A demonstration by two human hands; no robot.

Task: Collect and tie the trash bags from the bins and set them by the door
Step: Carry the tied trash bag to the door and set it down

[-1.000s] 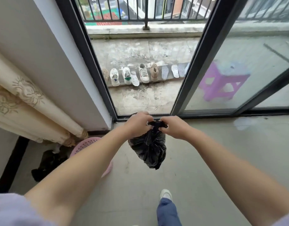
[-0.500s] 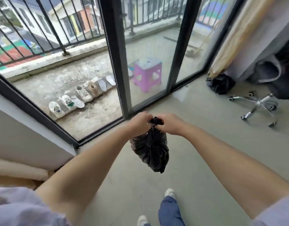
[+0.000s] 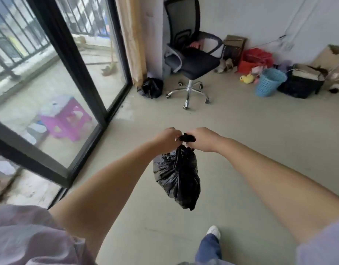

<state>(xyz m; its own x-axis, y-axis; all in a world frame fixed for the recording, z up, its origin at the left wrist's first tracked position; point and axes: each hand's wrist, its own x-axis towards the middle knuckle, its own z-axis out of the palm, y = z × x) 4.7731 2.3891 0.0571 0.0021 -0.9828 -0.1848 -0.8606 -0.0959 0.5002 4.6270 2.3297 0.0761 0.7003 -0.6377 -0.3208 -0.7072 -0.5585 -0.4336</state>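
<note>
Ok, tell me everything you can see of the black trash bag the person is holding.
The black trash bag is thin, glossy, crinkled plastic, small and partly filled, bulging in the middle and tapering to a point at the bottom. It hangs in the air above the grey floor, touching nothing below. Its gathered neck is bunched into a twist or knot at the top, gripped by the left hand and the right hand on either side.

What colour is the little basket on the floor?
Light blue. The basket shows in the head view, right of the office chair.
</note>
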